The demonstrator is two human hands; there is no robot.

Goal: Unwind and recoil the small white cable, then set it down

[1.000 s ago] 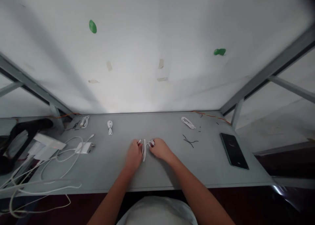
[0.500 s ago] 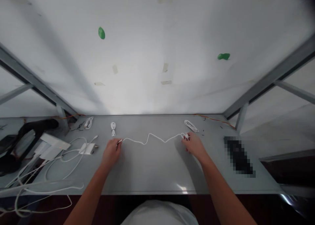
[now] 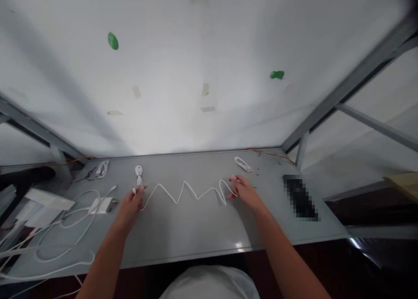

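Note:
A white cable [image 3: 197, 198] lies in zigzag kinks across the grey table, stretched between my two hands. My left hand [image 3: 131, 203] pinches one end, with a small white plug showing above the fingers. The other end is in the closed fingers of my right hand [image 3: 243, 190], its plug partly hidden there. Just beyond my left hand sits a bundled white cable [image 3: 139, 175], tied at its middle. A coiled white cable [image 3: 243, 164] lies just behind my right hand.
At the left are another coiled cable [image 3: 102, 168], a white charger [image 3: 100, 205] with a looping cord, and a white power strip [image 3: 45, 207] with several cords. A pixelated dark object [image 3: 300, 197] lies at the right. A white wall [image 3: 163, 72] rises behind the table.
The cable between my hands has spread into more and larger kinks, and the small bunch at my right hand has opened out. The view has turned slightly right.

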